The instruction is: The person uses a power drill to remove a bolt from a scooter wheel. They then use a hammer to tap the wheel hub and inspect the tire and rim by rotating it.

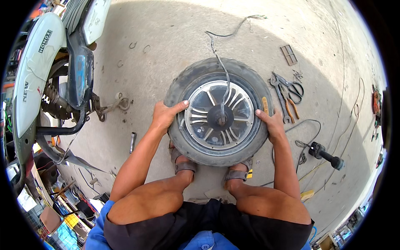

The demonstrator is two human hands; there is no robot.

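Observation:
Between my knees is a hub motor wheel, a black tyre around a dark hub with silvery spokes. A grey cable rises from its axle and trails off over the ground beyond the tyre, ending in frayed wires. My left hand grips the tyre's left side, thumb on the rim and fingers hidden behind the rubber. On the opposite side my right hand holds the tyre the same way. The wheel's face is turned up toward me, above my sandalled feet.
At the left stands a scooter body with its frame exposed. On the ground to the right lie a wrench, orange-handled pliers, black-handled scissors and a corded power tool. A metal socket lies near my left forearm.

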